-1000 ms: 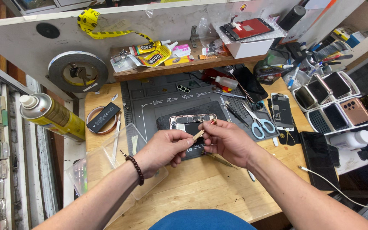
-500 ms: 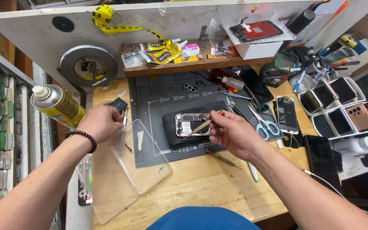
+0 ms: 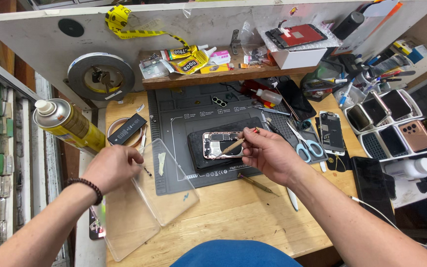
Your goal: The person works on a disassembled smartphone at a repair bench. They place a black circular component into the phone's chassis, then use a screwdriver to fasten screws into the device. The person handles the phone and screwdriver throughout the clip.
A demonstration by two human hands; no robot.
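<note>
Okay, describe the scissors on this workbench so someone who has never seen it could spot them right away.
Start at the dark grey work mat in the middle of the wooden bench. Off its right edge, just beyond the right hand, lie the scissors. Their light blue handle loops and open silver blades set them apart from the dark phone parts around them.

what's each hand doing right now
Left hand: fingers curled shut over the clear plastic tray; what it pinches, if anything, cannot be told.
Right hand: closed on a small screwdriver, tip at the opened phone.
</note>
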